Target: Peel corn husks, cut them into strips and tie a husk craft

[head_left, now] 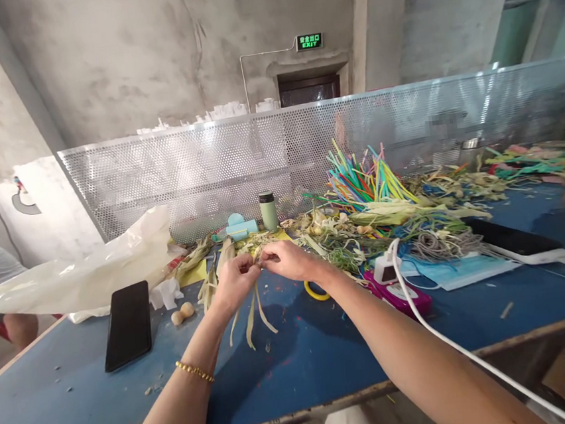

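Observation:
Over the middle of the blue table, my left hand and my right hand meet fingertip to fingertip. Both are closed in a pinch on pale dried husk strips, whose long ends hang below my left hand. The exact spot that each hand grips is partly hidden by the fingers. A yellow ring lies just under my right wrist. Behind my hands spreads a heap of dried husks. Two small tan round balls rest left of my left forearm.
A black phone and a plastic sheet are at left. Behind stand a green bottle and colourful pipe cleaners. A purple power strip, white cable, blue mask and second phone lie right.

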A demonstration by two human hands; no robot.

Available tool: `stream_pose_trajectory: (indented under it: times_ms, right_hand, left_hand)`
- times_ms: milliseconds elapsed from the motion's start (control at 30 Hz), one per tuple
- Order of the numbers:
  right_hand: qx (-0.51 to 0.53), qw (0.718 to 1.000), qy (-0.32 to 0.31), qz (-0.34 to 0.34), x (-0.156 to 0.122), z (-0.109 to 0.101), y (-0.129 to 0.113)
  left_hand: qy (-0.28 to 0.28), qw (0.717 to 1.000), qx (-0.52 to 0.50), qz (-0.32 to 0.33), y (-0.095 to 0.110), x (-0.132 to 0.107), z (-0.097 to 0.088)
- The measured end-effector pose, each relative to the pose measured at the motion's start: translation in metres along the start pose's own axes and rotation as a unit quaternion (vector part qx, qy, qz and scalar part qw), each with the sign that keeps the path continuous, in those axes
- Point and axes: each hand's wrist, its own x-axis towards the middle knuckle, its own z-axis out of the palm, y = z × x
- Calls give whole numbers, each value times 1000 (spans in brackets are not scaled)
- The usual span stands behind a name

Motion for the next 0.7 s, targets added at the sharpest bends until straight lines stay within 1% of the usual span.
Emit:
stream_pose_trajectory:
  times_ms: [100, 200, 267, 400, 567, 700]
  right_hand:
    - [-40, 999, 14, -18, -1, 5, 6]
    - [-54, 998, 24, -3, -1, 8, 8]
    - [-58, 998, 31, 21, 0, 8, 6]
    - [-22, 997, 23, 68, 3, 1, 5]
    - [16, 990, 23, 136, 1, -12, 20]
    - [34, 981, 46, 187, -3, -11, 26]
  left_hand:
    - [10, 999, 26, 21, -2, 0, 1]
    - [20, 996, 82, 42, 2, -2, 2]
    - [33, 992, 111, 51, 6, -3, 2]
    - [67, 989, 127, 39, 11, -5, 5]
    - [94, 987, 116, 53, 10, -5, 7]
    - [113, 986, 107, 54, 6, -3, 1]
